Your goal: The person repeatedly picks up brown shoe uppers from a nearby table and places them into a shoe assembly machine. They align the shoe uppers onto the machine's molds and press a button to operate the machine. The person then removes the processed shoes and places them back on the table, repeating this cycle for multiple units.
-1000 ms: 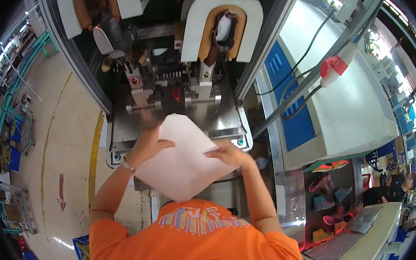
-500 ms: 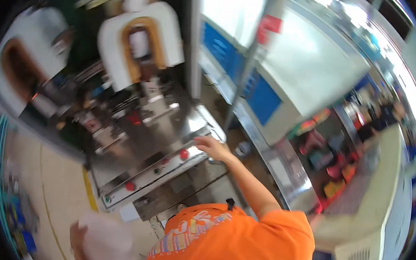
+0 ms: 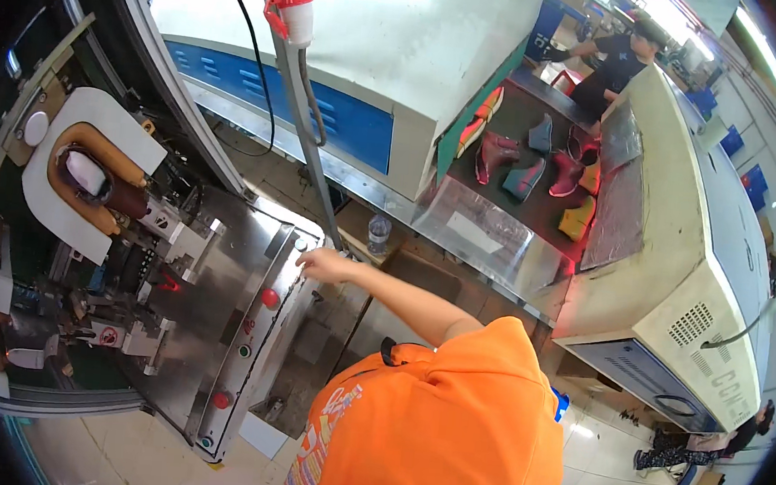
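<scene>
Glossy brushed-steel machine plate [image 3: 219, 302], matt orange cloth shirt [image 3: 447, 420], clear plastic bottle [image 3: 378, 233]

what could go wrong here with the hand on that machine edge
The right hand rests on the corner of the steel machine panel, close to the red buttons; a slip might press one by accident. The person's head is turned away from the clamps, so fingers could stray toward moving parts unseen. The left hand is out of view, so I cannot tell where it is.
</scene>
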{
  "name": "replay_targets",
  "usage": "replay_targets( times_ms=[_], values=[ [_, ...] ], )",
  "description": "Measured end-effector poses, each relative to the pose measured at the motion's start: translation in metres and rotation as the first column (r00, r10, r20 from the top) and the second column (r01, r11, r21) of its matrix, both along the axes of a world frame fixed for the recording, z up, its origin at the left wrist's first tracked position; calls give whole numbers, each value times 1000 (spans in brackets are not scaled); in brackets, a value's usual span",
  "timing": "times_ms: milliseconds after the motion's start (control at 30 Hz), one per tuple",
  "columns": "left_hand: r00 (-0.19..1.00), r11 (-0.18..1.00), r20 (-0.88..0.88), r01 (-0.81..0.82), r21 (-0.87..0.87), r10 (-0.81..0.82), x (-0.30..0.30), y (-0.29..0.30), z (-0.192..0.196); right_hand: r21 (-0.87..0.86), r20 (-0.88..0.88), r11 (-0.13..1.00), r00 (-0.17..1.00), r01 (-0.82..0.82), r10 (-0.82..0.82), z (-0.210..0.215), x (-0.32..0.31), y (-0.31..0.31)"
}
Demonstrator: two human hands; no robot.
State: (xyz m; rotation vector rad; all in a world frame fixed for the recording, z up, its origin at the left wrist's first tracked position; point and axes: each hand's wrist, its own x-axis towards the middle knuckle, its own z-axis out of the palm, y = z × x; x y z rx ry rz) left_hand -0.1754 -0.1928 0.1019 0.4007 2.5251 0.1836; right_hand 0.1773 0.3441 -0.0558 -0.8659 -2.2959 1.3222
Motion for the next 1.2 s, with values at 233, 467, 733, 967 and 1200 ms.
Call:
replay_targets(
  times_ms=[233,467,733,967,1200],
  values=[
    [1000,999,7,-24,-47,24,-5,-9,-2,-24,135,829,824,558,-551,-33,154,47],
    [999,995,8,-40,-91,41,-11,-20,5,401,543,361,99,842,-834,28,316,66],
    [1000,994,-8,-13,-104,12,-18,-23,-1,279,654,104,-110,955,-749,49,470,55],
    [998,997,-26,50,-57,-52,-23,-14,-13,378,288,564,485,735,-826,-59,352,65],
    [999,1000,-42,1,12,0,-5,-22,-20,209,239,911,885,356,-400,-30,73,61]
  ],
)
